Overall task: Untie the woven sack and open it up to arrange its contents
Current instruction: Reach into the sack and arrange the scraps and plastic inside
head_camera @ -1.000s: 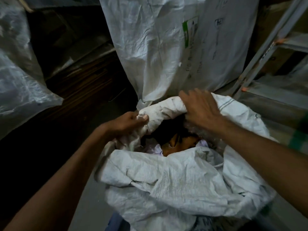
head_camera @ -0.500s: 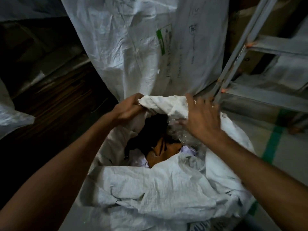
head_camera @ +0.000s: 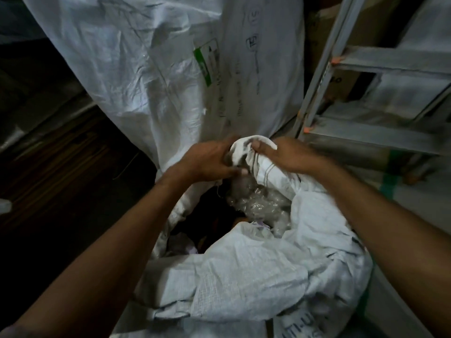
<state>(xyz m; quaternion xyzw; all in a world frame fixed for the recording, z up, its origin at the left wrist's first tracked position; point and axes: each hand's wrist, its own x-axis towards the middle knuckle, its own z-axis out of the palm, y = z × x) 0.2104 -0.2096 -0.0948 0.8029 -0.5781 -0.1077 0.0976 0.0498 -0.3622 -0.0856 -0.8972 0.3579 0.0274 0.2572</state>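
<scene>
A white woven sack (head_camera: pixel 256 276) stands in front of me with its mouth open. Inside I see crumpled clear plastic (head_camera: pixel 258 203) and dark contents beside it that are hard to make out. My left hand (head_camera: pixel 210 162) and my right hand (head_camera: pixel 288 154) are close together at the far rim. Both grip the bunched, rolled edge of the sack (head_camera: pixel 246 148) between them. The near rim is folded down toward me.
A taller white woven sack (head_camera: pixel 170 69) with a green label stands right behind. A grey metal ladder (head_camera: pixel 366 93) leans at the right, cardboard boxes behind it. Dark wooden boards (head_camera: pixel 61 162) lie at the left. Green floor tape (head_camera: pixel 388 186) runs at the right.
My hands have come together at the far rim, bunching the sack's edge between them. The clear plastic inside shows more. The view has shifted, so the sack sits lower in frame.
</scene>
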